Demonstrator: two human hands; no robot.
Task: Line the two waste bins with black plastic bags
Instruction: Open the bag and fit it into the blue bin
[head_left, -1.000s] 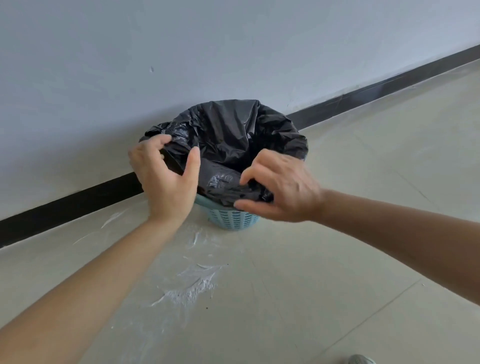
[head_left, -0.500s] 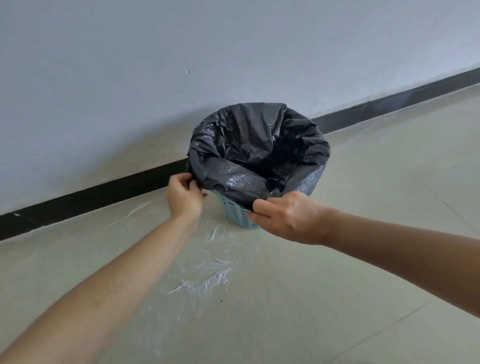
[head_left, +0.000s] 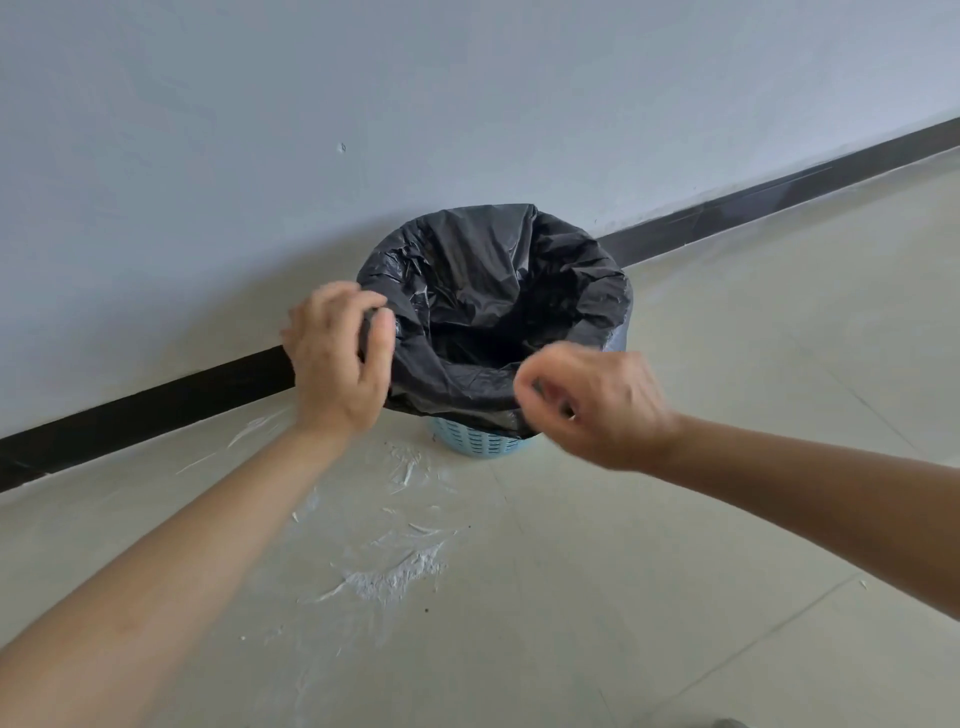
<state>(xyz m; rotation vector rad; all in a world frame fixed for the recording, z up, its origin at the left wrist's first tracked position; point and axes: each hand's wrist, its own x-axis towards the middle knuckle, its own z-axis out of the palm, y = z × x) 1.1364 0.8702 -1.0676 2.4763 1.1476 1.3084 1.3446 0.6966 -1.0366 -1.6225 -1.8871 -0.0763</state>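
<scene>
A light blue perforated waste bin (head_left: 480, 443) stands on the floor against the wall. A black plastic bag (head_left: 498, 291) lines it, its mouth open and folded down over the rim all round. My left hand (head_left: 337, 358) grips the bag's edge at the bin's left side. My right hand (head_left: 592, 402) is blurred at the near right of the rim, fingers curled, and I cannot tell whether it holds the plastic. Only this one bin is in view.
The grey wall (head_left: 363, 104) with a black skirting strip (head_left: 156, 405) runs right behind the bin. White smears and plastic scraps (head_left: 387, 571) lie on the tiled floor in front of it.
Both hands have risen from the folded hem below the rim to rim height. The bag's fold now hangs lower over the bin on the near side.
</scene>
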